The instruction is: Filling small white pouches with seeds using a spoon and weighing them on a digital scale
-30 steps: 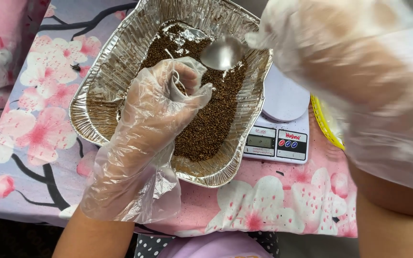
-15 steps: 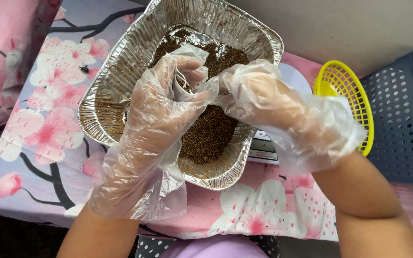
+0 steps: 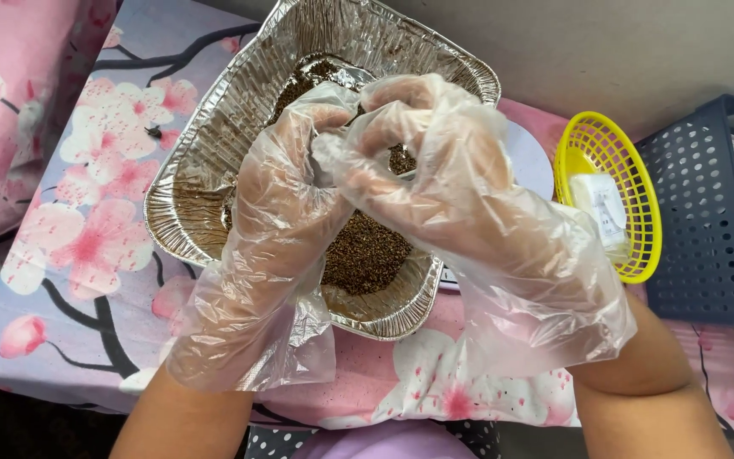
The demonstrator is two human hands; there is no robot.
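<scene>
Both my hands wear loose clear plastic gloves and meet over a foil tray (image 3: 206, 161) holding brown seed-like grains (image 3: 367, 255). My left hand (image 3: 273, 238) is curled, its fingertips pinching a small clear bag that is mostly hidden. My right hand (image 3: 460, 212) is closed, thumb and forefinger pressed against the left fingertips. The metal spoon it held a moment ago is hidden under its fingers.
A white scale (image 3: 530, 157) peeks out behind the tray's right side. A yellow mesh basket (image 3: 592, 136) with a white packet (image 3: 602, 208) stands to the right, then a dark blue perforated crate (image 3: 715, 212). A blossom-print cloth (image 3: 87, 238) covers the table; a pink cushion (image 3: 2, 102) lies on the left.
My right hand has come down from the upper right with the spoon and closed against my left fingertips. The left hand has stayed over the tray.
</scene>
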